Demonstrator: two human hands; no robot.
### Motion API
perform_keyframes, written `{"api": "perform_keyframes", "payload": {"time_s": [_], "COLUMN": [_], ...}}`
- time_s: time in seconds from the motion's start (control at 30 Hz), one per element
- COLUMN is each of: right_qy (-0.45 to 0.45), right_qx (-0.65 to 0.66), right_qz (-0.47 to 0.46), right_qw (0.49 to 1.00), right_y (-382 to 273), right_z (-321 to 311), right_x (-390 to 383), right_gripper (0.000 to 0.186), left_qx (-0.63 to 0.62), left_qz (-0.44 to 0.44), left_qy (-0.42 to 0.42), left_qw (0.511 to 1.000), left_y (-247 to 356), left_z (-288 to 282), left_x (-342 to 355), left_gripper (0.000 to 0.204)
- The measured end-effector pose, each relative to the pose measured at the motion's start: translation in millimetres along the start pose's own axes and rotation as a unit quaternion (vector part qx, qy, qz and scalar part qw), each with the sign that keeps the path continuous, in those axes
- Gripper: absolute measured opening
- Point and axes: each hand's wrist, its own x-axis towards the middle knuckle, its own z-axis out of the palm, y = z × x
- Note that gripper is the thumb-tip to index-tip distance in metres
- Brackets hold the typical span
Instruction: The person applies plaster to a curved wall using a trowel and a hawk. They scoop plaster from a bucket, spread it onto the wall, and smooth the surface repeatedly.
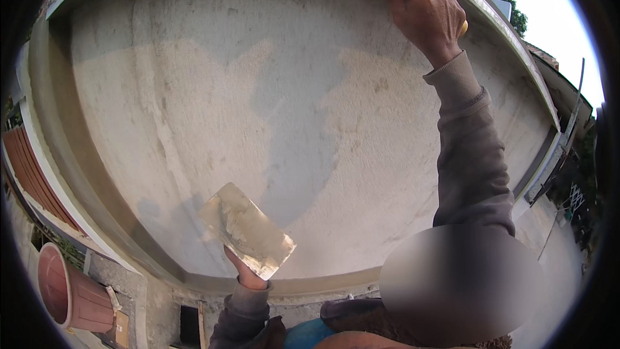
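Observation:
Low in front of me, my left hand (245,270) holds up a flat rectangular plastering hawk (248,229) from beneath. Grey-white plaster is smeared over its face, and most of my fingers are hidden behind it. My right hand (429,16) is raised high at the upper right, closed round a hand tool. The tool's yellow handle end (464,27) sticks out beside the wrist, and a grey metal part shows past the thumb. Its working end lies beyond the top of the picture. Both hands are before a pale rough plastered wall (194,110).
A projecting ledge (516,45) curves above the wall on the right, and a grey border strip (84,174) runs down its left side. A reddish-brown plastic bucket (84,294) lies tilted at lower left. My shadow falls on the wall. A blurred oval covers the lower right.

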Motion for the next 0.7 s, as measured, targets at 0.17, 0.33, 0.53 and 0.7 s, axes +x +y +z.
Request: {"api": "perform_keyframes", "payload": {"time_s": [0.17,0.33,0.53,0.7], "right_qy": [-0.022,0.017,0.048,-0.106], "right_qx": [0.002,-0.01,-0.013,0.394], "right_qz": [0.011,0.008,0.048,0.233], "right_qw": [1.0,1.0,0.998,0.883], "right_y": [-5,9,9,-68], "right_z": [-19,-38,-75,-118], "right_x": [1,-10,-33,-102], "right_gripper": [0.031,0.024,0.023,0.03], "left_qx": [-0.014,0.022,0.034,-0.025], "left_qz": [-0.027,-0.02,-0.009,-0.075], "left_qy": [0.014,-0.004,-0.035,-0.152], "left_qw": [0.999,1.0,0.999,0.985], "left_y": [-2,-2,5,8], "left_z": [16,23,26,45], "left_x": [-1,2,3,23], "left_gripper": [0.051,0.046,0.045,0.048]}}
